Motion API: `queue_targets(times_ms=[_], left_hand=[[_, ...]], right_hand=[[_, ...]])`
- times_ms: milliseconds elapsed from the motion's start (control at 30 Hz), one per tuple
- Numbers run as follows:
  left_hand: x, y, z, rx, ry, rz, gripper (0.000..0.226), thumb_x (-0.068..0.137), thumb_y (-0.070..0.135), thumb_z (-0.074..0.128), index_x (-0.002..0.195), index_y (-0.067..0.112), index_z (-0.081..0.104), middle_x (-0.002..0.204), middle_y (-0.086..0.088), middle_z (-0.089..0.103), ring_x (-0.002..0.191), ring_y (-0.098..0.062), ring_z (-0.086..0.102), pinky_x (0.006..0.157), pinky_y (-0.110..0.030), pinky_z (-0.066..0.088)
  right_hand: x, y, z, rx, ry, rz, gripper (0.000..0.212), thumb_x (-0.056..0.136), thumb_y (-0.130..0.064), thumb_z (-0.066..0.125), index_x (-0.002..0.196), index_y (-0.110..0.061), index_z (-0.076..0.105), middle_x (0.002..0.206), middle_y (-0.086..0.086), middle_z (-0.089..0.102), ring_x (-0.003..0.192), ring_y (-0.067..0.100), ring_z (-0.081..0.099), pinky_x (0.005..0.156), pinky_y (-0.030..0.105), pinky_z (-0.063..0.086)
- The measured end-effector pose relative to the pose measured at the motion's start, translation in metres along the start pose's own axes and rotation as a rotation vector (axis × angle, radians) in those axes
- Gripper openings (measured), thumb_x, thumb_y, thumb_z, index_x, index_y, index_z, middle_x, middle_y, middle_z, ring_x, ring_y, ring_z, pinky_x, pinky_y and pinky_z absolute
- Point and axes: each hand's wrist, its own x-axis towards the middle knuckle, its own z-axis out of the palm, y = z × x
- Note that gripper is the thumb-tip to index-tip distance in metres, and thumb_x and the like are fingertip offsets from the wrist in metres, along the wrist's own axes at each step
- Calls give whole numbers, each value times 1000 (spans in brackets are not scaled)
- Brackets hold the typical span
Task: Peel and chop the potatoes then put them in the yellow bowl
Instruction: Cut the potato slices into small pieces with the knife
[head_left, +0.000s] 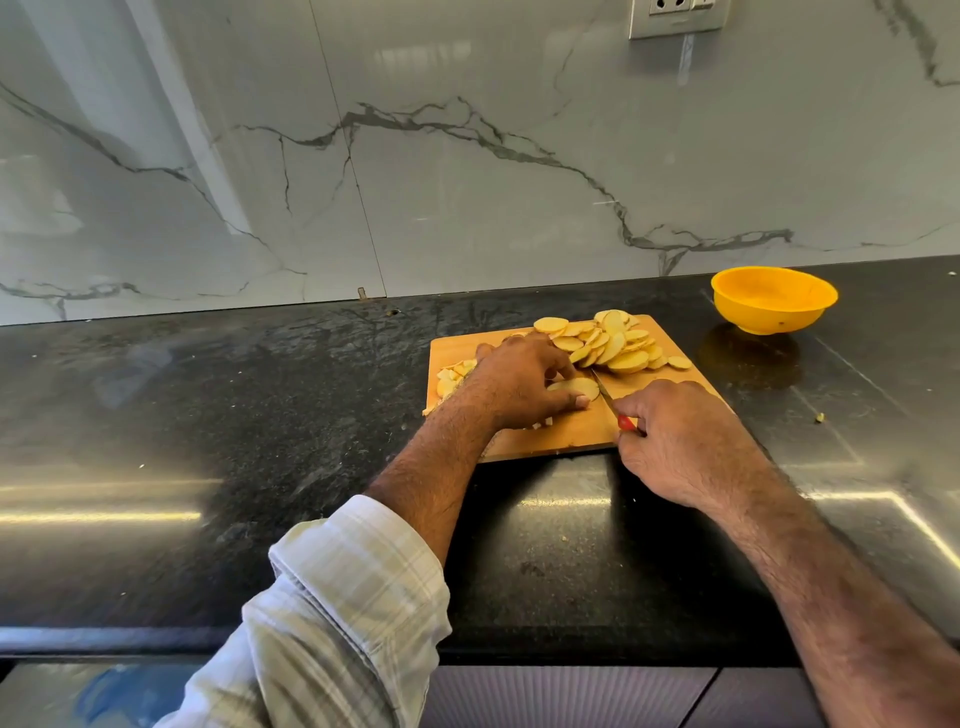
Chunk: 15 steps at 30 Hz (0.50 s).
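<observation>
Chopping stage, slicing in hand. Left hand clamps a potato piece against the wooden cutting board, fingers curled over it, thumb at its near edge. Right hand is closed round the red handle of a small knife; the blade sits just right of the held piece, tip pointing far-left. Pile of cut slices lies on the far right part of the board. Smaller pieces lie at the board's left edge. Yellow bowl stands on the dark counter, far right of the board, apart from it; what shows of its inside holds no potato.

Risks, judged: blade is close to the left thumb and fingertips, so a slip on the wet cut face could nick them. Board's near edge lies close to a raised step in the counter; hard pressure might shift it. Slices near the board's right edge could slide off.

Hidden: most of the held piece lies under the left hand, so its remaining size is unclear. Knife handle is mostly covered. Bowl's bottom is out of sight.
</observation>
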Motion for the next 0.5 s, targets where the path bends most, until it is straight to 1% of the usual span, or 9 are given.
queue_targets(times_ms=[67,133,200,267,400,500], left_hand=[[0,0,1,-13,2,12,45,92,63,71,129,37,70,125,12,61,122,-14,52,111,-57,35],[0,1,2,-33,-1,39,43,93,59,71,130,37,70,126,13,62,121,-13,53,110,-55,37],[0,1,2,-38,-6,55,39,95,55,71,129,35,72,125,13,61,119,-12,54,109,-53,40],[1,2,2,-30,-1,57,38,96,52,71,129,34,72,124,12,61,117,-12,54,108,-52,41],[1,4,3,-37,7,46,38,95,51,72,129,33,73,121,13,61,115,-11,54,108,-51,42],[-1,2,2,-89,33,47,37,93,50,76,128,39,72,116,15,66,113,-10,57,109,-51,42]], right_hand=[[-3,0,-1,-9,21,-1,39,94,-36,67,133,-32,67,89,-9,64,81,9,61,61,24,52],[-10,0,-2,-15,65,-4,37,94,-35,66,131,-31,68,99,-7,69,86,10,63,70,29,60],[-16,-2,-3,-17,88,-12,35,95,-35,66,129,-29,68,102,-6,70,87,11,64,75,32,62],[-19,-6,-3,-40,99,-16,32,95,-36,65,125,-27,69,102,-5,69,85,12,63,75,34,63],[-20,-13,-3,-66,114,-13,42,96,-39,62,137,-30,63,112,-3,69,91,14,64,77,34,62],[-22,-15,-4,-59,88,17,47,97,-38,62,143,-30,58,119,-1,69,98,17,65,80,34,62]])
